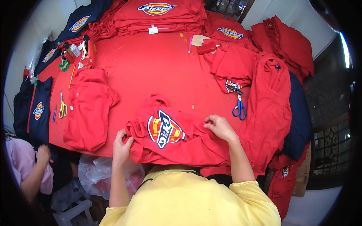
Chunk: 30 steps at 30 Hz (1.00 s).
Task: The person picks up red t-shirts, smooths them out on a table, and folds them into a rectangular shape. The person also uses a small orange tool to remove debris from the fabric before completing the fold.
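Note:
A rumpled red T-shirt (200, 145) with a printed blue, white and yellow emblem lies before me at the table's near edge. The emblem is turned sideways and bent by folds. At the shirt's left end, my left hand (121, 146) is closed, pinching the edge of the cloth between thumb and fingers. My right hand (221, 128) has its fingers bent and pinched at the upper right edge of the same shirt. The cloth between my hands is loose and wrinkled.
A folded red shirt (88, 113) lies left, beside yellow-handled scissors (62, 105). Blue-handled scissors (239, 107) rest near heaped red shirts (269, 109) on the right. Red stacks (158, 19) line the far side. Another person's hand (43, 153) shows at lower left.

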### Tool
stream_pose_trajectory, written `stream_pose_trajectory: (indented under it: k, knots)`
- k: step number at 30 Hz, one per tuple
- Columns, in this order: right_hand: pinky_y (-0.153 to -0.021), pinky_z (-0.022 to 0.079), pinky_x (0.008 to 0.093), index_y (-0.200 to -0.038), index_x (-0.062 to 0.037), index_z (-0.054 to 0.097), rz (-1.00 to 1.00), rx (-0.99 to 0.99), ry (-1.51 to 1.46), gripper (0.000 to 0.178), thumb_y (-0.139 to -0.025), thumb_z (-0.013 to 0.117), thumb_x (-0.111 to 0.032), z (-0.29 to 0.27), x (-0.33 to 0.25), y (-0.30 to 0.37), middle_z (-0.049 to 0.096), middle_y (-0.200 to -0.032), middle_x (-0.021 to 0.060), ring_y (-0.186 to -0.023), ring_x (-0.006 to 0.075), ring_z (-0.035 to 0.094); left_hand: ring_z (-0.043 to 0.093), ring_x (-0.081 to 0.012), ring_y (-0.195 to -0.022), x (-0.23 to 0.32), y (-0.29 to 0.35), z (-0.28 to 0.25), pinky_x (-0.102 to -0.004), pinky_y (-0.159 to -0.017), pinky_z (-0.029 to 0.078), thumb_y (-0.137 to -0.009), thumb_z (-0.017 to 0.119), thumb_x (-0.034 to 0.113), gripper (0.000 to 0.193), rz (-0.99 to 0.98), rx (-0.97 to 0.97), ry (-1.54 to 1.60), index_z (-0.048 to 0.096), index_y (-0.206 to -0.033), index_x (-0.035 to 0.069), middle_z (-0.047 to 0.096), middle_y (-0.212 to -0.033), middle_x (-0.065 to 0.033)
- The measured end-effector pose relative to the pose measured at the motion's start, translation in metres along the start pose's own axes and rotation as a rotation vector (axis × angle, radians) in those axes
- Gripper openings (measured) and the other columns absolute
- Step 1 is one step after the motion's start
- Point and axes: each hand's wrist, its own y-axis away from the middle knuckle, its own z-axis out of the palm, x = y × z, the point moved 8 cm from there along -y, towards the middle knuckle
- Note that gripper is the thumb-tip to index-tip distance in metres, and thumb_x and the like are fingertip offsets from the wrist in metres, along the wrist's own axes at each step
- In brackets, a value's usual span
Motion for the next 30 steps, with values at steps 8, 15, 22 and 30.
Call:
stream_pose_trajectory:
  k: [8, 15, 22, 30]
  knots:
    - [-0.085, 0.049, 0.0436, -0.104, -0.0002, 0.063, -0.065, 0.170, 0.371, 0.037, -0.084, 0.073, -0.030, 0.009, 0.010, 0.032, 0.065, -0.103, 0.0216, -0.100, 0.0335, 0.063, 0.061, -0.0125, -0.096, -0.020, 0.020, -0.024, -0.0272, -0.089, 0.048, -0.091, 0.061, 0.003, 0.022, -0.056, 0.189, 0.597, 0.059, -0.112, 0.000, 0.065, -0.107, -0.0062]
    - [-0.079, 0.049, 0.0470, -0.088, 0.0002, 0.067, 0.074, -0.386, 0.195, 0.042, -0.085, 0.071, -0.041, 0.043, -0.013, 0.076, 0.068, -0.093, 0.0229, -0.090, 0.0385, 0.064, 0.061, -0.0095, -0.084, 0.017, 0.055, -0.070, -0.0257, -0.081, 0.049, -0.096, 0.057, 0.007, 0.010, -0.004, 0.261, 0.695, 0.060, -0.105, 0.001, 0.066, -0.095, -0.0031]
    - [-0.114, 0.029, 0.0521, -0.139, -0.0131, 0.050, -0.853, 0.317, 0.277, 0.063, -0.079, 0.065, -0.003, 0.056, -0.170, 0.078, 0.048, -0.143, 0.0162, -0.133, 0.0370, 0.043, 0.065, -0.0207, -0.069, 0.197, 0.128, -0.002, -0.0301, -0.064, 0.052, -0.089, 0.068, 0.012, 0.016, 0.338, -0.486, -0.164, 0.068, -0.102, 0.002, 0.067, -0.081, -0.0098]
    - [-0.111, 0.029, 0.0546, -0.092, -0.0076, 0.063, -0.935, -0.357, 0.374, 0.027, -0.075, 0.076, -0.025, 0.103, -0.185, 0.134, 0.063, -0.090, 0.0066, -0.109, 0.0280, 0.054, 0.056, -0.0234, -0.057, 0.240, 0.175, -0.103, -0.0331, -0.054, 0.043, -0.062, 0.080, 0.005, 0.018, 0.416, -0.075, -0.457, 0.070, -0.077, 0.003, 0.062, -0.065, -0.0077]
